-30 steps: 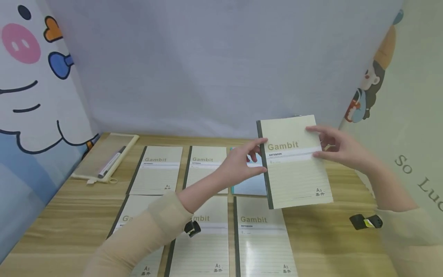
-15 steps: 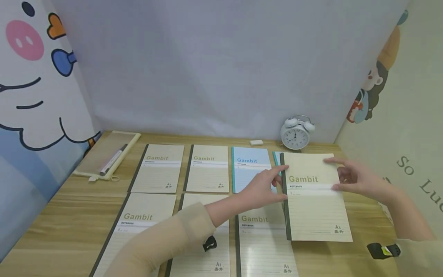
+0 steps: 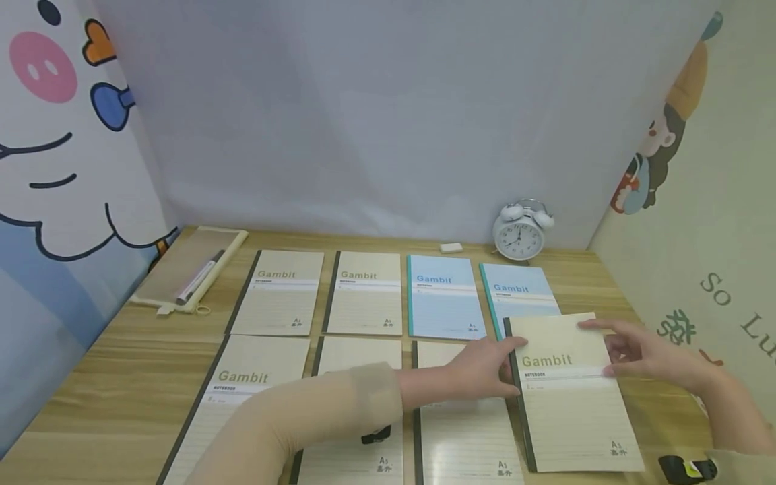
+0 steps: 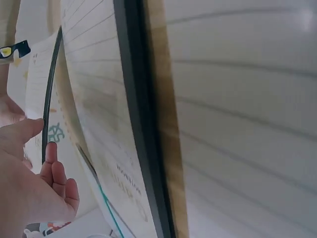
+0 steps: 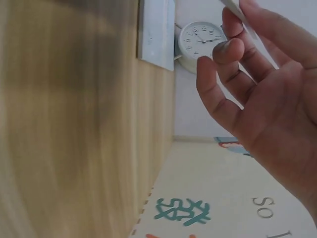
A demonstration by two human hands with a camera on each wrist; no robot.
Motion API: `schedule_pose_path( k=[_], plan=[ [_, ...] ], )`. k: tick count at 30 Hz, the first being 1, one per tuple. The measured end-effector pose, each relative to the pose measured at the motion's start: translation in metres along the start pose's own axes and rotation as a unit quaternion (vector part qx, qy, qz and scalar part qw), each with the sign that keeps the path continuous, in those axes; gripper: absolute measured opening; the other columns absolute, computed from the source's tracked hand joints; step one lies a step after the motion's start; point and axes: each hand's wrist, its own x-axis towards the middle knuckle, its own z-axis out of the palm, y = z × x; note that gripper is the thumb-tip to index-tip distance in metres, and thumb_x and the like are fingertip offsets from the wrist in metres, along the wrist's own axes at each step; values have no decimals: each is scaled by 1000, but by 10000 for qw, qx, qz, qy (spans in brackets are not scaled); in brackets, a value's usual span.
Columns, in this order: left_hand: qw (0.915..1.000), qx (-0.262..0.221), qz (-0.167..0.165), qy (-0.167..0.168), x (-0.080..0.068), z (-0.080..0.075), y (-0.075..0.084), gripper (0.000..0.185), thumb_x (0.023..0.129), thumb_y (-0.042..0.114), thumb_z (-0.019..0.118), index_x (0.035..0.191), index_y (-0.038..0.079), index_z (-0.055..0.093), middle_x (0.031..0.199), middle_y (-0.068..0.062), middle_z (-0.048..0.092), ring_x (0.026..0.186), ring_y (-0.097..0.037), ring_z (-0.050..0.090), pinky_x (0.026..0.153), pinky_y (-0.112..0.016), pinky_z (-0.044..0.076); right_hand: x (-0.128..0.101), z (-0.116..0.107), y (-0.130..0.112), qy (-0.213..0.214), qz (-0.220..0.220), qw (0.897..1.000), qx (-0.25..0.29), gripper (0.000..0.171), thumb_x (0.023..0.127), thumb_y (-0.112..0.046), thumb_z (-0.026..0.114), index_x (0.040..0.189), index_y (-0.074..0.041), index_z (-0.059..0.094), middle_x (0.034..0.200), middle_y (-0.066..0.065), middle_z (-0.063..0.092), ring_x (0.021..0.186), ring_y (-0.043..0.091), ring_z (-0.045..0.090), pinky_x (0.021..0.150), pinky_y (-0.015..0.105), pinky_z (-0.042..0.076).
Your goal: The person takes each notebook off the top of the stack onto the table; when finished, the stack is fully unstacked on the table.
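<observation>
In the head view a cream Gambit notebook (image 3: 576, 417) with a dark spine is tilted slightly at the right, over the wood table. My left hand (image 3: 481, 369) pinches its spine edge between thumb and fingers. Opposite, my right hand (image 3: 651, 357) pinches the right edge, index finger near the top corner. The right wrist view shows that right hand (image 5: 267, 94) with the notebook's thin edge between thumb and fingers, raised off the table. Behind it lies a blue notebook (image 3: 521, 283), its lower part covered. To the left, another cream notebook (image 3: 461, 438) lies partly under my left hand.
Several cream notebooks (image 3: 279, 296) and a second blue notebook (image 3: 445, 310) lie in two rows. A white alarm clock (image 3: 519, 232) and an eraser (image 3: 450, 248) stand at the back. A zip pouch (image 3: 176, 269) with a marker (image 3: 200, 277) lies far left.
Both hands have carried the cream notebook down and to the right, toward the table's near right. The alarm clock, eraser and right-hand blue notebook have come into view behind it.
</observation>
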Motion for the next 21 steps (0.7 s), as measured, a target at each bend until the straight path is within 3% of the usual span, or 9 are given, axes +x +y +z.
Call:
schedule_pose_path(
  k=[7, 11, 13, 18, 21],
  plan=[
    [9996, 33, -128, -252, -1, 17, 2, 77, 76, 34, 79, 141, 18, 42, 70, 20, 57, 72, 5, 49, 68, -13, 37, -7, 10, 21, -148, -168, 9994, 272, 67, 86, 2, 63, 144, 0, 29, 70, 9, 46, 60, 16, 45, 52, 29, 44],
    [9988, 36, -292, -394, -2, 20, 2, 75, 76, 40, 78, 140, 20, 44, 66, 21, 55, 74, 3, 47, 70, -17, 35, -9, 14, 29, -281, 42, 9984, 485, 68, 86, 2, 63, 144, 0, 28, 72, 3, 47, 62, 7, 48, 55, 29, 46],
    [9980, 162, -418, -441, -1, 21, 4, 74, 76, 44, 77, 139, 22, 46, 65, 19, 56, 73, 2, 47, 69, -18, 33, -10, 16, 31, -408, 263, 9968, 634, 68, 87, 1, 62, 145, -1, 27, 82, 3, 57, 70, 8, 56, 62, 28, 49],
    [9943, 631, -712, -484, 2, 23, 11, 72, 74, 48, 76, 136, 26, 49, 99, 14, 67, 84, -3, 51, 68, -22, 30, -9, 18, 39, -851, 540, 9896, 1028, 68, 90, 2, 57, 146, 2, 19, 110, 16, 65, 93, 22, 65, 80, 29, 53],
    [9926, 750, -808, -513, 4, 25, 12, 71, 73, 49, 76, 136, 27, 50, 119, 13, 62, 92, -5, 53, 68, -22, 30, -7, 18, 44, -1136, 449, 9852, 1203, 69, 90, 4, 56, 145, 7, 14, 113, 20, 63, 95, 26, 65, 81, 30, 53]
  ],
)
